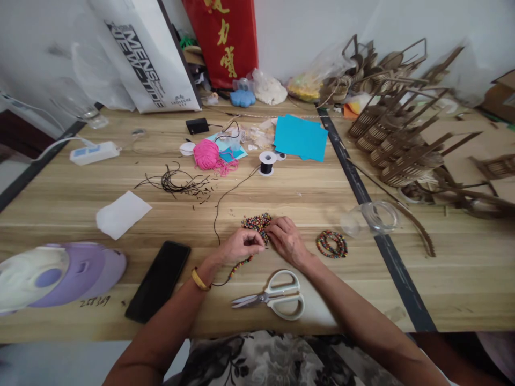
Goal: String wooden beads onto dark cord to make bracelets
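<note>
wooden table point(322, 187), bead pile point(256, 221) between hands point(239, 244) point(287, 240)

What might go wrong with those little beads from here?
The loose beads lie in an open pile at the left hand and right hand, so a nudge could scatter them. The black cord runs slack from the spool and might tangle. The scissors lie near the right forearm, which might knock them.

The left grip point(240, 244) is pinched, near the curled right grip point(288, 240).
</note>
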{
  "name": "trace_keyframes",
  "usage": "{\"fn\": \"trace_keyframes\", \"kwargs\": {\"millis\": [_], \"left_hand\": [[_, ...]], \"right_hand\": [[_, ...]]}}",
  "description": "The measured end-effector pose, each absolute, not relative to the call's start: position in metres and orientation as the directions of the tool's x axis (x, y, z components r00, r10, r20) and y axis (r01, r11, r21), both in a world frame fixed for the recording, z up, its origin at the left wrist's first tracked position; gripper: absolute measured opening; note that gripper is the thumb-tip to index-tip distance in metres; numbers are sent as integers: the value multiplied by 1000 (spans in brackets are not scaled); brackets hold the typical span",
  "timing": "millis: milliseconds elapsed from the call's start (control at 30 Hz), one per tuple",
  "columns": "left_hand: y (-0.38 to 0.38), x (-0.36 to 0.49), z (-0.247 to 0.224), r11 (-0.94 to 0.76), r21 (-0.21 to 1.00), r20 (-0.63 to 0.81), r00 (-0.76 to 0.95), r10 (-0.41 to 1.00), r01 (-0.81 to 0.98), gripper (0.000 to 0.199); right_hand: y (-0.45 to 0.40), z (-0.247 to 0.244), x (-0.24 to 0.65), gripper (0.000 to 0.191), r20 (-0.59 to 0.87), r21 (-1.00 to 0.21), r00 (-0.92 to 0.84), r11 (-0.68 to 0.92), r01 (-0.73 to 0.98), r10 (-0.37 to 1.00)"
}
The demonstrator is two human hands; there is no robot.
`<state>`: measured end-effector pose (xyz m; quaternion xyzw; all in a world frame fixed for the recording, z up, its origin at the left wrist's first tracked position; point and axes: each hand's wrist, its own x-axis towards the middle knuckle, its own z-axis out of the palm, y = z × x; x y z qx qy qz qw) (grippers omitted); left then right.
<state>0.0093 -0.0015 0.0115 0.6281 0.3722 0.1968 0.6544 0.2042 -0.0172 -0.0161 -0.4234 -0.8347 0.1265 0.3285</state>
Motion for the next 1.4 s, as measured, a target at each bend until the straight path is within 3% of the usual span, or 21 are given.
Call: {"fn": "trace_keyframes", "kwargs": {"millis": [233, 533, 1400], "left_hand": [[-2, 7, 9, 118, 968, -236, 641, 730, 221, 17], [-1, 6, 5, 109, 971, -222, 648, 728, 211, 19], [0, 4, 3, 190, 967, -253, 616, 746, 167, 26]], "right_hand": [[-18, -15, 204, 13, 456, -488, -420, 615, 620, 785], [-23, -7, 207, 12, 563, -607, -342, 657, 446, 752], [-29, -1, 209, 14, 536, -661, -381, 655, 367, 754]]}}
